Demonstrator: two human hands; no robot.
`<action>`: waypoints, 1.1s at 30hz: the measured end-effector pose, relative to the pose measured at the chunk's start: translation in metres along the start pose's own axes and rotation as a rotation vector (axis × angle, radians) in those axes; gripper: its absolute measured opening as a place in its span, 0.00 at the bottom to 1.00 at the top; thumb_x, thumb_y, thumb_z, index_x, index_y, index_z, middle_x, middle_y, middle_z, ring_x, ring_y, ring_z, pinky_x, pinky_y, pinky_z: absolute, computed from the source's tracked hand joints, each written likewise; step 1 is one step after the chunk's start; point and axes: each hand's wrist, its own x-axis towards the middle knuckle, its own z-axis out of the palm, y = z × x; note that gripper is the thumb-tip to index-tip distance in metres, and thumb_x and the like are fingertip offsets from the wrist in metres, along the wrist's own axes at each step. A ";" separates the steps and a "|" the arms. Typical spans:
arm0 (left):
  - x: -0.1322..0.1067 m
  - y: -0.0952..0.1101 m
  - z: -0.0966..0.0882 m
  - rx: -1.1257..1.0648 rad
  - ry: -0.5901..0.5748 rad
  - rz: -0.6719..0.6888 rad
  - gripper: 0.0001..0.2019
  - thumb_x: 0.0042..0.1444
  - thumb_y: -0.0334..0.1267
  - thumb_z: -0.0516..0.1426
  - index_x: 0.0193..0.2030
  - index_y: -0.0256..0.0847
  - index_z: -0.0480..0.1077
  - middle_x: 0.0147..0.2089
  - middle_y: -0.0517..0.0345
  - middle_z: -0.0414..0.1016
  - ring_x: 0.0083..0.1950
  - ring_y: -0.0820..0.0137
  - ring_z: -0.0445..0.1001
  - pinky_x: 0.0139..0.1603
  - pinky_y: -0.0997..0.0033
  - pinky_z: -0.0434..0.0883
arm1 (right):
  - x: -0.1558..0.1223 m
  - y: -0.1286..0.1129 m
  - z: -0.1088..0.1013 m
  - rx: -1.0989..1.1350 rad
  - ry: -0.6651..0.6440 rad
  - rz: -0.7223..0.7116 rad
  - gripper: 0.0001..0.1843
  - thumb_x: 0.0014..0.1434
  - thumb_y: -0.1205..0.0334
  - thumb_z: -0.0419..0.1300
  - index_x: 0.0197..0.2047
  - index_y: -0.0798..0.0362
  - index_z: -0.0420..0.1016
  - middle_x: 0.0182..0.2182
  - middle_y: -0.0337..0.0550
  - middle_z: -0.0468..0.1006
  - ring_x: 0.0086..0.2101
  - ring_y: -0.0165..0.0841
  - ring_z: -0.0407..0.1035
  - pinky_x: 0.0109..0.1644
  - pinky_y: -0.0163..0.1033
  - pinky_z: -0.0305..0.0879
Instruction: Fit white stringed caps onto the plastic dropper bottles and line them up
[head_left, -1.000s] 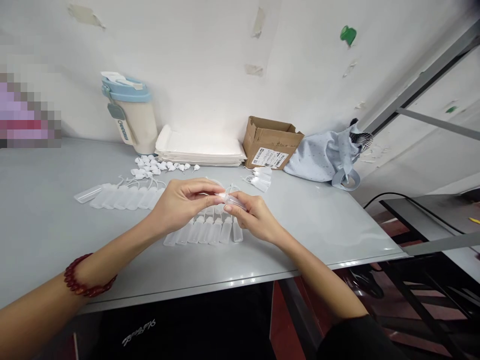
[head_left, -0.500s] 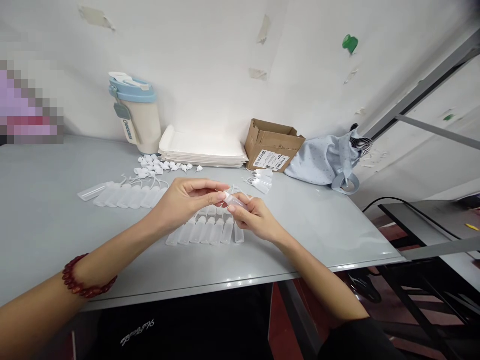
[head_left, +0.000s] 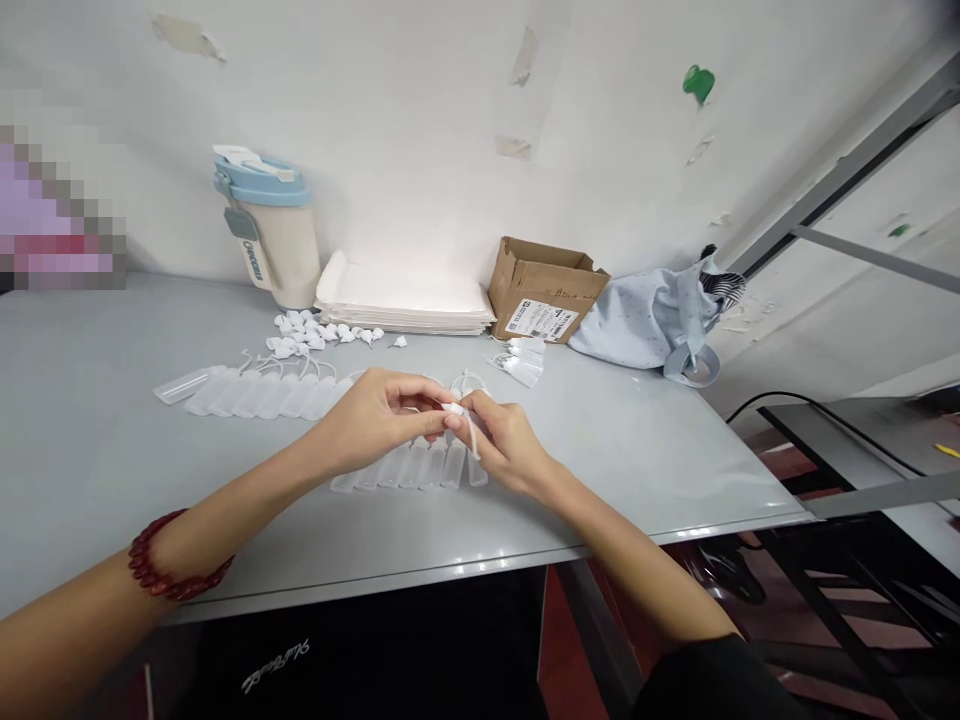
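Note:
Above the table's middle, my left hand [head_left: 382,415] pinches the white top [head_left: 454,408] of a small translucent squeeze bottle between thumb and fingertips. My right hand [head_left: 510,440] is closed round that bottle's body, most of which the fingers hide. A thin white strap [head_left: 473,437] hangs over the right thumb. Under and in front of the hands lies a row of similar squeeze bottles [head_left: 409,468], partly covered. Another row of bottles [head_left: 255,392] with looped straps lies left of my left hand. Behind it sits a pile of small white caps [head_left: 300,330], some with thin needle tips.
Along the wall stand a cream tumbler [head_left: 289,250] with a blue lid, a stack of white envelopes [head_left: 409,300], a cardboard box [head_left: 547,290] and a light blue cloth bag [head_left: 637,315]. Several clear pieces with white tops [head_left: 523,362] lie before the box.
Both hands have dropped slightly, and the right hand has turned, so the bottle's body is now mostly hidden. The strap now shows across the right thumb.

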 end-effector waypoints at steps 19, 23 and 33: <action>-0.005 -0.004 0.010 0.283 0.030 0.435 0.08 0.59 0.35 0.57 0.42 0.41 0.77 0.41 0.53 0.79 0.38 0.69 0.76 0.38 0.72 0.73 | 0.003 -0.006 -0.001 0.416 -0.002 0.297 0.27 0.66 0.43 0.45 0.23 0.53 0.64 0.12 0.35 0.66 0.16 0.25 0.57 0.23 0.33 0.54; -0.006 0.004 0.013 0.077 0.032 0.104 0.09 0.57 0.43 0.59 0.36 0.39 0.76 0.31 0.58 0.78 0.31 0.71 0.76 0.35 0.73 0.74 | 0.000 -0.007 0.001 0.187 0.116 0.169 0.26 0.68 0.45 0.42 0.25 0.52 0.63 0.15 0.36 0.66 0.17 0.26 0.60 0.26 0.33 0.56; -0.005 -0.001 0.015 0.135 -0.064 0.037 0.11 0.59 0.44 0.56 0.34 0.39 0.73 0.26 0.61 0.74 0.29 0.72 0.73 0.31 0.76 0.71 | 0.000 0.001 0.004 -0.037 0.113 0.092 0.20 0.68 0.50 0.41 0.28 0.50 0.58 0.15 0.33 0.60 0.16 0.26 0.54 0.24 0.34 0.49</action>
